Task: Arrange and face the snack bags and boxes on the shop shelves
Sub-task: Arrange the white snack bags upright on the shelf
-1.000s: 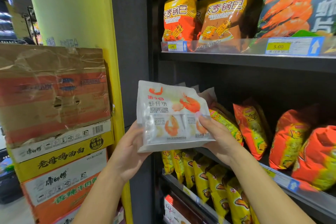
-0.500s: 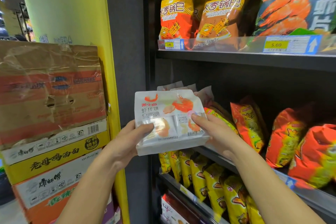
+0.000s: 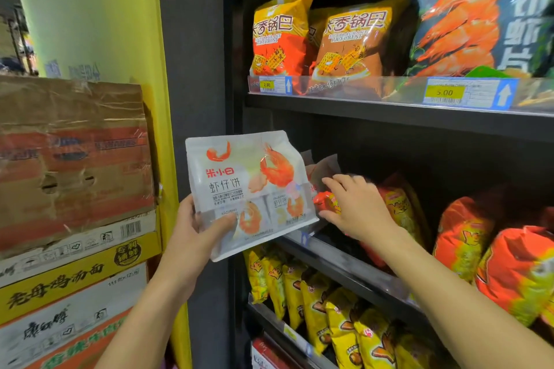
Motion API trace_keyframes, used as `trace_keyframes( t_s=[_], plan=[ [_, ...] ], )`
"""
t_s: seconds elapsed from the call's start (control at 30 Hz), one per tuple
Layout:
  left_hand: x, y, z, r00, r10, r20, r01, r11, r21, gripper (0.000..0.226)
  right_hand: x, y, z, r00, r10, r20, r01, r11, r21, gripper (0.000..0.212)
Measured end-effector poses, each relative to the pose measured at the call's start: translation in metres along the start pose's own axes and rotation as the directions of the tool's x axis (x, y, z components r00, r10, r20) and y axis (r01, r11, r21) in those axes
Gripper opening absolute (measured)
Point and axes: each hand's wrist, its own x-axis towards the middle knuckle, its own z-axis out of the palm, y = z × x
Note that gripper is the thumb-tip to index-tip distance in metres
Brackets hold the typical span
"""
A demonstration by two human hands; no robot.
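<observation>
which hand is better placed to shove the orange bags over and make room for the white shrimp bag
Right, most likely. The right hand touches the leftmost orange bag on the middle shelf. The left hand, outside the shelf, has its grip on the white shrimp bag.
</observation>
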Motion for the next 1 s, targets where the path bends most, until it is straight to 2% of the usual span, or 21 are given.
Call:
trace_keyframes(
  t_s=[0.17,0.3,0.47,0.67,0.87,1.0],
  plan=[
    [0.009,-0.011,0.012,0.999,0.036,0.013,-0.036,0.999,0.021,0.068,0.016,0.006,0.015,0.988,-0.016,0.155,0.029,0.996,-0.087,0.08],
    [0.014,-0.016,0.022,0.999,0.049,0.017,-0.05,0.998,0.027,0.073,0.017,0.011,0.027,0.984,-0.028,0.177,0.047,0.993,-0.106,0.072],
    [0.016,-0.02,0.036,0.997,0.073,0.016,-0.074,0.997,0.036,0.08,0.011,0.019,0.032,0.997,-0.036,0.07,0.042,0.995,-0.089,0.057],
    [0.018,-0.024,0.062,0.993,0.12,-0.019,-0.119,0.991,0.063,0.083,-0.003,0.031,0.022,0.995,0.067,-0.074,-0.071,0.996,-0.061,0.051],
    [0.011,-0.023,0.102,0.981,0.193,-0.001,-0.191,0.973,0.127,0.079,-0.024,0.046,-0.001,0.962,0.14,-0.234,-0.17,0.979,-0.112,0.05],
    [0.014,-0.031,0.132,0.973,0.231,0.016,-0.229,0.951,0.206,0.085,-0.037,0.06,-0.002,0.94,0.115,-0.32,-0.189,0.96,-0.208,0.051]
  ],
)
